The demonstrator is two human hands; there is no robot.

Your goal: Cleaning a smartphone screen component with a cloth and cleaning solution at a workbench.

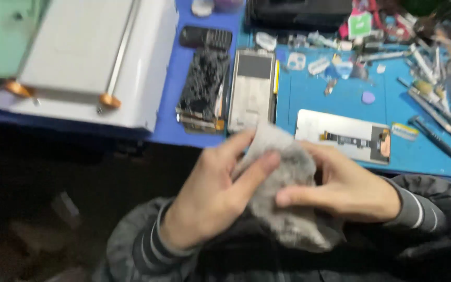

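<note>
Grey cloth [283, 183] blurred — both hands' fingers [257, 167] clamped on it, contents hidden.

Phone repair workshop: blue work mat [335, 99], scattered tools [434, 89], dismantled phones [251, 89].

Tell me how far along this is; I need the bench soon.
Already apart: a phone frame and a screen panel lie separately on the blue mat, tools scattered beside them. In hand: the left hand and right hand both grip a grey cloth; whether it wraps anything is hidden. Left: the parts remain unassembled.
</note>
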